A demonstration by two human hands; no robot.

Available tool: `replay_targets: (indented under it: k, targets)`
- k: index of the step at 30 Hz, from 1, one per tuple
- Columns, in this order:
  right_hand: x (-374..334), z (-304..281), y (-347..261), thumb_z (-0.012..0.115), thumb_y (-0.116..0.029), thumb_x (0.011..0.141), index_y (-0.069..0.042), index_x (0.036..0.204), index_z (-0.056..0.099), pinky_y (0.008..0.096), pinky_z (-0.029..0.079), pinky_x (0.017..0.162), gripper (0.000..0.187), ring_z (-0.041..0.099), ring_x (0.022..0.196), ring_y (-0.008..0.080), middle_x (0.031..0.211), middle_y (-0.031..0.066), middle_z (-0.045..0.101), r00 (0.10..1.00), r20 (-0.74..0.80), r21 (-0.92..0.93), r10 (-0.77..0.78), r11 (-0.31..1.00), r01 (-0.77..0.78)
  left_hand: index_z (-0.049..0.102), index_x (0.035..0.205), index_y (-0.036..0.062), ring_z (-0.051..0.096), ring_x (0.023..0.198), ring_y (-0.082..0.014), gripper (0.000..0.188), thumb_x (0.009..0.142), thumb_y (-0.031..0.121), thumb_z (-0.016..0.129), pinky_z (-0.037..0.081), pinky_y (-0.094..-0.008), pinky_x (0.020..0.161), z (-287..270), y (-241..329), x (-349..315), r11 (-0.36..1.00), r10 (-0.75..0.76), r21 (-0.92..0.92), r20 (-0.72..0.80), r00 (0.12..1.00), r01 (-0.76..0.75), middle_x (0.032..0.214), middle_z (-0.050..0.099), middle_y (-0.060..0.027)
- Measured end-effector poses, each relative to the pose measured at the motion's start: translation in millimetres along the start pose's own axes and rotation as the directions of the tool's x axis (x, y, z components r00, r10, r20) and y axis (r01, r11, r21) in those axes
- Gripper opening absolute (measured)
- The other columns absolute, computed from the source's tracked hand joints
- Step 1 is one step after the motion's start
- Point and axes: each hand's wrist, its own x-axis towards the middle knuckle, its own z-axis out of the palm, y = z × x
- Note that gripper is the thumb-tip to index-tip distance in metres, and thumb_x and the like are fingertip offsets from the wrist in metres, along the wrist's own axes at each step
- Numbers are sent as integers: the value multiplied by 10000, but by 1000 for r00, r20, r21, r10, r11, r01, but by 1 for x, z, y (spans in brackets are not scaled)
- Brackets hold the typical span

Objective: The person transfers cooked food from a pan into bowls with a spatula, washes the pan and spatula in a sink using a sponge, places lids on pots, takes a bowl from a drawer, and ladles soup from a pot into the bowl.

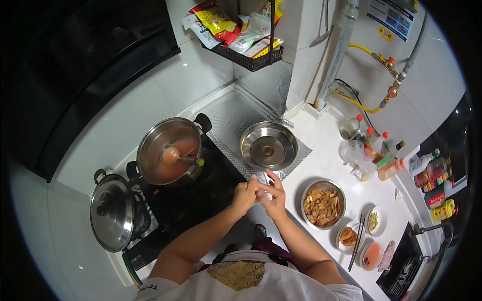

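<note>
My left hand (244, 196) and my right hand (273, 196) meet in front of my body, above the near edge of the counter. The left fingers are curled closed beside the right fingers; whatever they hold, if anything, cannot be made out. On the right hand the fingers are stretched out and spread. Something pale and shiny shows between the hands, too small to name. Just beyond them sits a shallow steel basin (249, 145) on foil sheeting. To the left, a steel pot (143, 165) of reddish broth stands on the black stove, with a ladle (171, 155) in it.
A lidded pan (111, 213) stands at the far left. On the right are a steel bowl of brown chunks (323, 204), small bowls (372, 256), chopsticks (356, 244), bottles (391, 169) and a black sink (401, 268). A wall basket (251, 59) holds packets.
</note>
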Motion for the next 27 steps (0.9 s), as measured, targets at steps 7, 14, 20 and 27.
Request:
replay_targets:
  k: [7,14,20,27]
  targets:
    - [59,-5,99,585,-89,790,13,1098,502,348,504,648,335,563,894,204,1008,146,571,259,-242,516,935,350,-781,623,804,15,590,692,-154,617,916,556,349,464,-278,675,13,-41,19,940,-301,-187,-64,952,284,748,643,-91]
    - [64,-18,147,510,-76,805,14,971,480,330,517,446,191,572,497,209,751,123,583,400,-287,554,870,492,-671,601,970,4,586,805,-153,510,927,474,408,452,-288,767,-4,-5,-12,983,-143,-99,94,985,152,882,644,-95]
    - [98,-53,-42,569,-134,816,-23,843,483,292,556,508,143,585,525,188,687,68,523,739,-188,603,647,670,-433,547,1046,-21,591,844,-155,273,963,206,419,473,-290,810,-30,77,-62,937,116,-348,246,962,-24,896,612,-101]
    - [132,-31,-183,634,-194,805,21,898,496,279,578,566,271,615,573,186,720,86,540,846,112,676,522,584,-450,461,1129,59,598,820,-236,291,915,255,474,528,-380,689,-109,158,-77,704,163,-679,-131,978,-209,987,570,-113]
